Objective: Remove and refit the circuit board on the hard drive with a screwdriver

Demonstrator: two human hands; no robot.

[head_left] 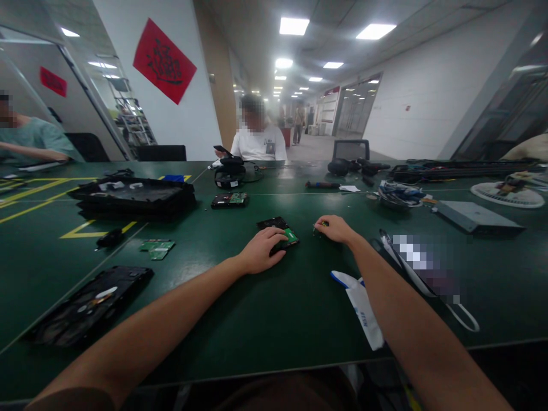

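My left hand (260, 250) rests on a small black hard drive (278, 225) with a green circuit board (291, 235) at its near right corner; the fingers curl over its near edge and press it to the green table (265, 319). My right hand (334, 228) lies just right of the drive with the fingers closed round a small dark tool with a yellow spot (322, 224); I cannot make out what the tool is.
A second hard drive (230, 200) lies farther back. A black tray stack (132, 197), a loose green board (157, 248) and an opened drive (92, 302) sit at the left. A white bag (363, 311), cables and a grey box (477, 217) lie right. People sit across the table.
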